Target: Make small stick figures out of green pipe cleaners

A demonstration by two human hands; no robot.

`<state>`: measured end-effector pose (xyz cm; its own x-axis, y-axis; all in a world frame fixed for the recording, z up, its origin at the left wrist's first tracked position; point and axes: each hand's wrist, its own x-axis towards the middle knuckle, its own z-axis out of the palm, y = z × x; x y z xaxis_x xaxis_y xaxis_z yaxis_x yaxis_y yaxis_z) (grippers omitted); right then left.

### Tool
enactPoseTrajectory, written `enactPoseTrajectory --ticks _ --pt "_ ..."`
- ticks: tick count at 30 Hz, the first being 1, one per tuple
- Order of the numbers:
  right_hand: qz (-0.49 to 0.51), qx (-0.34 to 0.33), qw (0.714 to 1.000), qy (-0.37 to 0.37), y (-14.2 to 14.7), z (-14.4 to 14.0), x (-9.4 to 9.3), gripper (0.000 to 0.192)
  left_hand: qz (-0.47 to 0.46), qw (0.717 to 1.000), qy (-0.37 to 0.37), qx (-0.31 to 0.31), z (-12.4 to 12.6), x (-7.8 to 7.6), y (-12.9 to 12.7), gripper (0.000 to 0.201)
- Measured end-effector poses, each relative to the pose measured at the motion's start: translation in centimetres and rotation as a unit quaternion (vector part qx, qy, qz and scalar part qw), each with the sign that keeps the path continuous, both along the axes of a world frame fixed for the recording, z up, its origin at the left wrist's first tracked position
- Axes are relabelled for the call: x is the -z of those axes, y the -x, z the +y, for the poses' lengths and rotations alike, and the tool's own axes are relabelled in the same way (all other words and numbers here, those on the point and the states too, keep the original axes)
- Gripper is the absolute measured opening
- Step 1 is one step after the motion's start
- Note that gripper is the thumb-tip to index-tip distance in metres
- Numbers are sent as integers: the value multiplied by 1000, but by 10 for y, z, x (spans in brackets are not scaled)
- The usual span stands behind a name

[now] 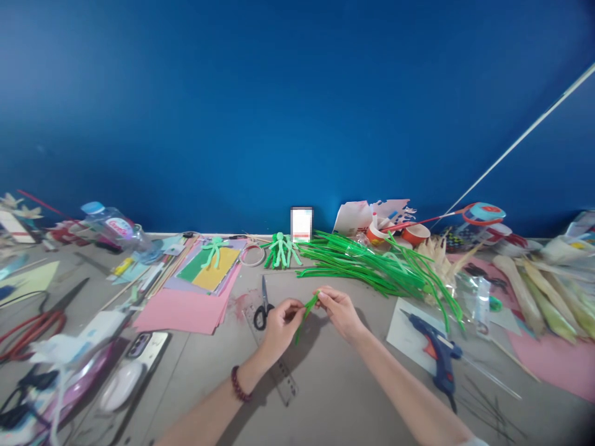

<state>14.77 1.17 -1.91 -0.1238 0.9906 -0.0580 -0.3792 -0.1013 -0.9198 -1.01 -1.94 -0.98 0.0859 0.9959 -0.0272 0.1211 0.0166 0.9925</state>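
Green pipe cleaner [305, 313] pinched between left hand [280, 322], right hand [339, 310], above table [325, 384].

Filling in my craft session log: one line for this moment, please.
left hand: pinching green pipe cleaner | right hand: pinching its upper end | scissors: on table by left hand | glue gun: right, untouched
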Motion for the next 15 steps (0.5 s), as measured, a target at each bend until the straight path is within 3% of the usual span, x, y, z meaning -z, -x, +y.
enactPoseTrajectory --ticks 6,15 --pt "39 32 998 39 4 -3 -4 25 75 993 -87 -18 -6 -7 0 22" --pt "95 23 991 93 5 -7 -12 23 33 998 -48 -4 -12 2 -5 24"
